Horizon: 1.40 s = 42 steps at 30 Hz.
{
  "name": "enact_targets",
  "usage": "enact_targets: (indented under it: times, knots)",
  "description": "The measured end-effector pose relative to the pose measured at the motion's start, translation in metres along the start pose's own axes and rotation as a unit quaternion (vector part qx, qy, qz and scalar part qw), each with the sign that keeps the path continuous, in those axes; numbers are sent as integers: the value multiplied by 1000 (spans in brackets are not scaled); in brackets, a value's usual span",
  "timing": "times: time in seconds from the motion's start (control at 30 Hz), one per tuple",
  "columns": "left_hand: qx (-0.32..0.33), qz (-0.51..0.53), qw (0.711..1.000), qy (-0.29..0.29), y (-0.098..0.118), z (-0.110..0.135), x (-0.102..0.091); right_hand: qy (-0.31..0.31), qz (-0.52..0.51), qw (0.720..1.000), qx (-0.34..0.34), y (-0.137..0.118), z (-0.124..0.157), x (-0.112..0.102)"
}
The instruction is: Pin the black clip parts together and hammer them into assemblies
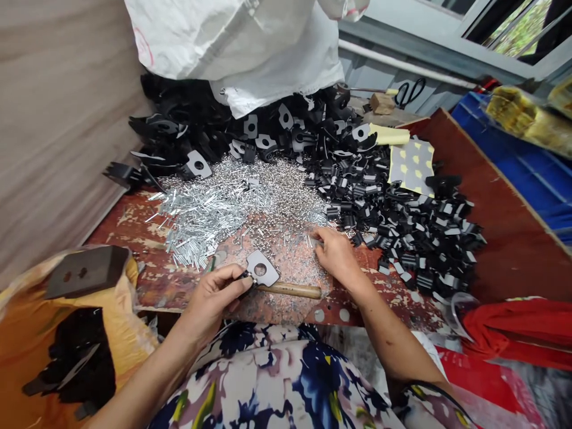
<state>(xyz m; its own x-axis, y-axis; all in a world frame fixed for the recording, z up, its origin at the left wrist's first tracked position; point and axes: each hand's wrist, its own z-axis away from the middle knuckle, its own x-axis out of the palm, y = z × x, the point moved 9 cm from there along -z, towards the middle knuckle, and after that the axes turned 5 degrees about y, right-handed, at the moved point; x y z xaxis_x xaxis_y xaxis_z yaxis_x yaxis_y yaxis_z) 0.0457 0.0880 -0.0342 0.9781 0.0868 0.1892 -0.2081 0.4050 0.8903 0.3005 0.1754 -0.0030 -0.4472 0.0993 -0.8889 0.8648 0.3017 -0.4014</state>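
My left hand is closed on a black plastic piece with a flat grey face and a round hole, pinched at its narrow end. A wooden handle lies on the bench just under it. My right hand is at the near right edge of the metal heap, fingertips pressed together; whatever they hold is too small to make out. In front of both hands are small metal springs, with straight metal pins heaped to their left. Small black plastic parts with grey faces are piled to the right.
Larger black pieces are stacked at the back beneath a white sack. A grey sheet with yellow patches lies on the right pile. Black-handled scissors are behind. A brown board borders the right; a yellow bag stands left.
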Motion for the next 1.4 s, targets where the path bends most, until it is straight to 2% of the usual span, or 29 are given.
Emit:
enact_targets:
  times: [0.17, 0.33, 0.43, 0.53, 0.67, 0.77, 0.93, 1.2, 1.3, 1.4]
  knots:
    - [-3, 11, 1000, 2, 0, 3, -2, -2, 2, 1000, -12, 0, 1, -2]
    - [3, 37, 999, -1, -4, 2, 0, -4, 149, 986, -74, -27, 6, 14]
    - [5, 73, 997, -2, -3, 2, 1, 2, 184, 979, -87, -30, 4, 21]
    - [19, 127, 992, 2, 2, 4, -1, 34, 123, 988, -88, -21, -2, 15]
    - [49, 188, 981, -2, 11, 6, -3, 99, -13, 992, -72, -8, -6, -9]
    - [81, 218, 973, 4, 19, 5, -4, 107, -57, 990, -73, -14, -5, -16]
    - [76, 256, 964, 5, 22, -1, 3, 103, -107, 982, -117, -50, -2, -20]
    - [9, 261, 965, -19, 16, -6, 14, 136, -180, 950, -214, -142, 27, -63]
    - [11, 270, 962, -35, 15, -6, 17, 118, -194, 942, -247, -167, 31, -59]
    - [22, 267, 963, -29, 15, -6, 16, 96, -192, 940, -264, -177, 27, -45]
